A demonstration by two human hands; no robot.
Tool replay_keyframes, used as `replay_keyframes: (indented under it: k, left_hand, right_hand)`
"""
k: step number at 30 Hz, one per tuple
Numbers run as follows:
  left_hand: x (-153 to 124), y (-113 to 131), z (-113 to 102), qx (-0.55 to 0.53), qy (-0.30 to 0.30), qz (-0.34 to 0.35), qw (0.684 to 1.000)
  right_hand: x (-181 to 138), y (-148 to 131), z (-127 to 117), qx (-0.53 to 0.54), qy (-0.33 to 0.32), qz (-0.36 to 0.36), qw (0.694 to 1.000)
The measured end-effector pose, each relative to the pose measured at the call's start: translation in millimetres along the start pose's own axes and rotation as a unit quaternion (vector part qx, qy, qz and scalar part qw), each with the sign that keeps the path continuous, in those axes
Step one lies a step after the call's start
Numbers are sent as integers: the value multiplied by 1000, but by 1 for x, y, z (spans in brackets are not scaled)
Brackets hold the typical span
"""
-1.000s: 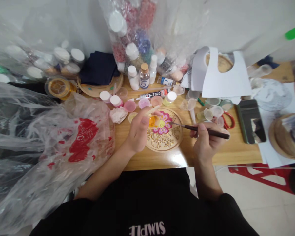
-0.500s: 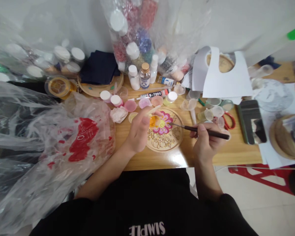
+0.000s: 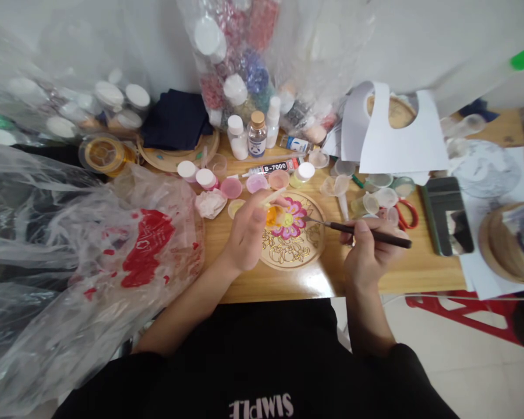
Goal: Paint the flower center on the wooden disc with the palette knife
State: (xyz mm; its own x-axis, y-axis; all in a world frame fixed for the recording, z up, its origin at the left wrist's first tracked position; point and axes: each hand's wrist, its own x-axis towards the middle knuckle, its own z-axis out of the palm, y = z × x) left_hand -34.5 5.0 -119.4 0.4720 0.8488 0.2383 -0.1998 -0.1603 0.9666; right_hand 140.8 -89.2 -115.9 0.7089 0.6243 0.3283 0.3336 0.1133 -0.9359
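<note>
My left hand point(image 3: 245, 235) is closed round a small orange and yellow pot point(image 3: 273, 216), held over the left edge of a round wooden disc point(image 3: 293, 231). The disc lies flat on the table and shows a pink flower with gold outlines. My right hand point(image 3: 369, 251) grips a thin dark tool point(image 3: 367, 233) like a pen. Its fine tip reaches left to the flower's right side, close to the pot.
Small open and lidded pots of coloured material point(image 3: 244, 185), a B-7000 glue tube point(image 3: 273, 168) and little bottles point(image 3: 257, 134) stand behind the disc. Crumpled plastic bags point(image 3: 91, 244) fill the left. Red scissors point(image 3: 405, 214), a phone point(image 3: 446, 215) and white paper point(image 3: 397, 137) lie to the right.
The right hand has shifted slightly right and its grip on the tool has adjusted. The tool tip stays near the flower. The left hand and pot have hardly moved.
</note>
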Motion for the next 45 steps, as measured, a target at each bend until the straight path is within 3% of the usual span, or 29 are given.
replay_keyframes:
  k: [19, 45]
  left_hand:
    - [-1, 2, 0, 1, -2, -31, 1000]
    - [-1, 0, 0, -9, -6, -14, 1000]
  right_hand:
    - [-3, 4, -1, 11, -11, 10, 1000]
    - [-2, 2, 0, -4, -9, 16, 1000]
